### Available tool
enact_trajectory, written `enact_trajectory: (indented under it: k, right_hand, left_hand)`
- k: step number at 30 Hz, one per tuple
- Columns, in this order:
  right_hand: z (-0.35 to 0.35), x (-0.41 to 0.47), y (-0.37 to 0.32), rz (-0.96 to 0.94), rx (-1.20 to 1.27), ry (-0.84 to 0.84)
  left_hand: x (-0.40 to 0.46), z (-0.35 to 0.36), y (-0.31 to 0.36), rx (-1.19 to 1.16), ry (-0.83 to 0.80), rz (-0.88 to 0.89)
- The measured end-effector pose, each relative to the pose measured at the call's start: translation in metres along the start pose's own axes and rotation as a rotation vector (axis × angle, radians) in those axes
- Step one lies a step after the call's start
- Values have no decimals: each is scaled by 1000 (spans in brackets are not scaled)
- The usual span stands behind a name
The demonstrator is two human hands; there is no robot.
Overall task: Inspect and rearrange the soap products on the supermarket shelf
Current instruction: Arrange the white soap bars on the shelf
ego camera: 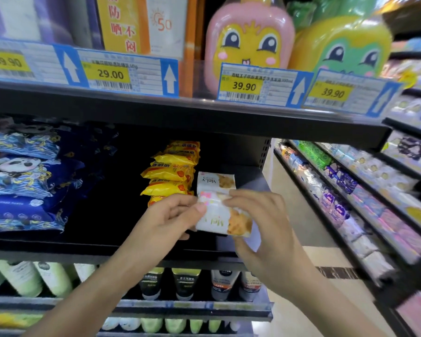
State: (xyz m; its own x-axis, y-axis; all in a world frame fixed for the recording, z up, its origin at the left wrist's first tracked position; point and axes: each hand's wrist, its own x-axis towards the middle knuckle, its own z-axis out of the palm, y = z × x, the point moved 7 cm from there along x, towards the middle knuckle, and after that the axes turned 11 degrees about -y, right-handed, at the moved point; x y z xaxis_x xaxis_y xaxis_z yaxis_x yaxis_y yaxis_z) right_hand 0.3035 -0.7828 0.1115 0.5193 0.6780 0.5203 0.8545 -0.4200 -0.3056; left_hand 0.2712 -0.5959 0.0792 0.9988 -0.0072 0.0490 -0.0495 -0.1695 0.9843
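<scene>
1. The white soap packet [223, 221] is lifted in front of the middle shelf [107, 249], just off its near right end, tilted with its orange-printed end toward the right. It is upside down to the viewer, the lettering reading inverted.
2. The left hand [173, 215] pinches the packet's left edge, thumb on top and fingers curled beneath; the right hand [260, 222] grips the right end, fingertips [229, 199] pressed on the top edge, thumb below.
3. To inspect well, I judge the packet should be turned slowly between both hands so each face and its seams come to the light, without squeezing hard enough to crease the wrapper.
4. A second white packet [216, 181] of the same kind stands just behind, on the shelf; the held one likely belongs against it, lettering matched.
5. The stack of yellow soap packets [170, 173] sits just left of that spot, so the return should go in straight, clear of the stack.
6. Blue patterned packs [22, 181] lie well apart at far left; price tags [260, 85] hang on the shelf above.
</scene>
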Motion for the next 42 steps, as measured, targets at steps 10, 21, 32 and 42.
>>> enact_trajectory:
  k: [10, 21, 32, 42]
  right_hand:
    - [7, -20, -28, -84, -69, 74]
    - [1, -28, -41, -245, -210, 313]
    - [2, -24, -37, -70, 146, 180]
    - [19, -23, -19, 282, 606, 35]
  left_hand:
    - [-26, -6, -1, -153, 22, -72]
    - [-41, -9, 3, -264, -29, -143]
    - [-45, -20, -8, -253, 66, -314]
    - [-52, -29, 12, -231, 68, -10]
